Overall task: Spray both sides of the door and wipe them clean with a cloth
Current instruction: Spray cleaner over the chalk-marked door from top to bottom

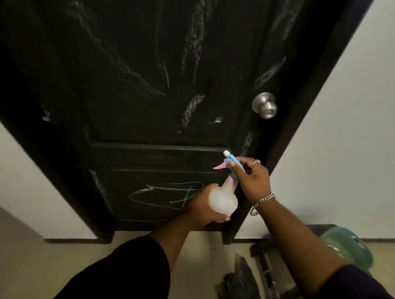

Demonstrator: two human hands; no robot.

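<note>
A black panelled door [145,88] stands closed in front of me, streaked with white chalky marks and scribbles. Its silver knob [265,106] is at the right. My left hand [203,208] cups the round body of a translucent white spray bottle [223,198] from below and the left. My right hand [251,177] grips the bottle's blue head, the thumb lying on top near the pink trigger. The white nozzle points up toward the door's lower panel. A dark cloth [240,282] lies on the floor at the bottom right.
White walls [348,133] flank the black door frame. The floor [50,266] is beige. At the lower right, near my right arm, sit a teal plastic container [347,244] and a dark low object [266,265].
</note>
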